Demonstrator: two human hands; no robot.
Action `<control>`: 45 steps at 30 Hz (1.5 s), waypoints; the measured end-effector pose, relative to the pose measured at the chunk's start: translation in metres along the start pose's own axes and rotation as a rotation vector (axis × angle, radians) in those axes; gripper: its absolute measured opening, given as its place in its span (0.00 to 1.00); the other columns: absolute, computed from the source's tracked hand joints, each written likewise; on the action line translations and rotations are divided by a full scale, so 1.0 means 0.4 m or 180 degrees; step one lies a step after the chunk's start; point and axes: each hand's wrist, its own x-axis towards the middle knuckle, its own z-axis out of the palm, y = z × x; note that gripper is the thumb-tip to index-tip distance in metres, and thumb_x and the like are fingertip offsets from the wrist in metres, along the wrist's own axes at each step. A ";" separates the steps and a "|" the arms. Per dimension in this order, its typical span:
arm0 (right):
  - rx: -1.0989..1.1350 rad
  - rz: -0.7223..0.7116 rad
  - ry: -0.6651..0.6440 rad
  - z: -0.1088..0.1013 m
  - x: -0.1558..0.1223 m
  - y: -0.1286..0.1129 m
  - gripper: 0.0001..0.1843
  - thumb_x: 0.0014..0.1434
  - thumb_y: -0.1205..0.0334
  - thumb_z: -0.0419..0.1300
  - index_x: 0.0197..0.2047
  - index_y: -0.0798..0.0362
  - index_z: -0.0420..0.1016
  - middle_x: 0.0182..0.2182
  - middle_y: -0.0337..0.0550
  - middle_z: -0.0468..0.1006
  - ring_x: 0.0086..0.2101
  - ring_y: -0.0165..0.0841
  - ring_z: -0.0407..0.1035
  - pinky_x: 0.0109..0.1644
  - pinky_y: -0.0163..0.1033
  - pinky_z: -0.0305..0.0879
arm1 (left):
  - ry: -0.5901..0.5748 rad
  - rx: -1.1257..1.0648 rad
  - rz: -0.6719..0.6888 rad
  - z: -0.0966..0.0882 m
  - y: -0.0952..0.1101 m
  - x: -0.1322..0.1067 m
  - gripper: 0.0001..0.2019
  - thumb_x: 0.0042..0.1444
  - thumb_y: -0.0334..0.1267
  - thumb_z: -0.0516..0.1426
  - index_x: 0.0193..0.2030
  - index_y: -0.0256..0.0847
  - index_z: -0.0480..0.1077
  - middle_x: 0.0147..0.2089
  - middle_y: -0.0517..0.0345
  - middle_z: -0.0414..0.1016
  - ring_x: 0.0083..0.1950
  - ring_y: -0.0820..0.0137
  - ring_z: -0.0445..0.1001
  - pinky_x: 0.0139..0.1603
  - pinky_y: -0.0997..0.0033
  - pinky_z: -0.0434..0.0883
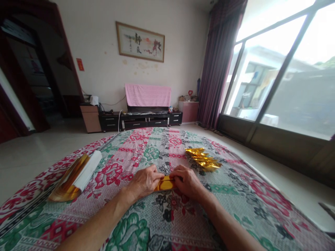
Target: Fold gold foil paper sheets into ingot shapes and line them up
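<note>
A folded strip of gold foil paper (165,183) lies on the flowered tablecloth between my hands. My left hand (147,180) grips its left end, with the fingers bent over the top edge. At the other end, my right hand (187,180) pinches the strip, thumb and fingers pressed together. Parts of both ends are hidden under my fingers. Beyond my right hand sits a row of folded gold paper pieces (204,159) with pointed ends. Off to the left rests a stack of gold foil sheets (72,177), with a white sheet or wrapper (89,169) along its right side.
The round table has a red, green and grey flowered cloth (131,230). Past its far edge stands a low black TV cabinet (145,122), with a pink cloth (148,94) draped above it. A large window (285,76) with a purple curtain (221,66) is at the right.
</note>
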 end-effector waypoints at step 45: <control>-0.0827 0.1444 0.0600 0.051 0.022 -0.019 0.11 0.46 0.56 0.61 0.21 0.54 0.69 0.27 0.43 0.69 0.28 0.30 0.63 0.34 0.35 0.59 | -0.0318 0.0537 0.0407 -0.016 0.044 0.004 0.11 0.60 0.31 0.45 0.41 0.42 0.67 0.39 0.55 0.65 0.42 0.68 0.64 0.38 0.72 0.64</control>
